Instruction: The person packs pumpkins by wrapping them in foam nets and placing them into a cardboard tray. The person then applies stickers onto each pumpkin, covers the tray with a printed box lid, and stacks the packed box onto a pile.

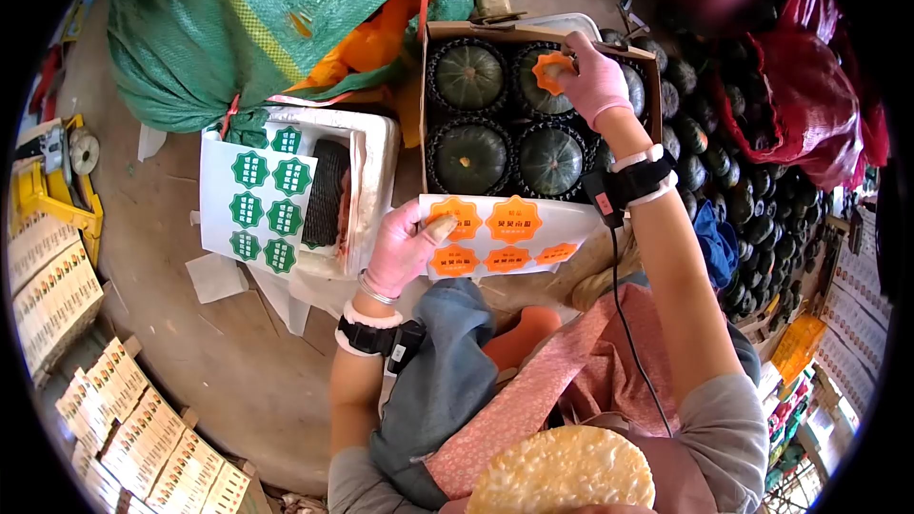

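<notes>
My left hand [400, 252] pinches the left edge of a white sheet [476, 264] that bears several orange stickers. An orange scalloped sticker [549, 73] is between the fingertips of my right hand [592, 84], over a dark green pumpkin [545, 90] in the back row of the box. The cardboard box [427, 114] holds several such pumpkins, each in black netting. Part of the right-hand column is hidden by my right hand and wrist.
Left of the box, a sheet of green stickers [219, 186] lies against a white foam box [381, 148]. A green sack [190, 48] stands behind. Many loose pumpkins [747, 195] and red net sacks [781, 100] are on the right. Printed cartons [143, 428] lie at lower left.
</notes>
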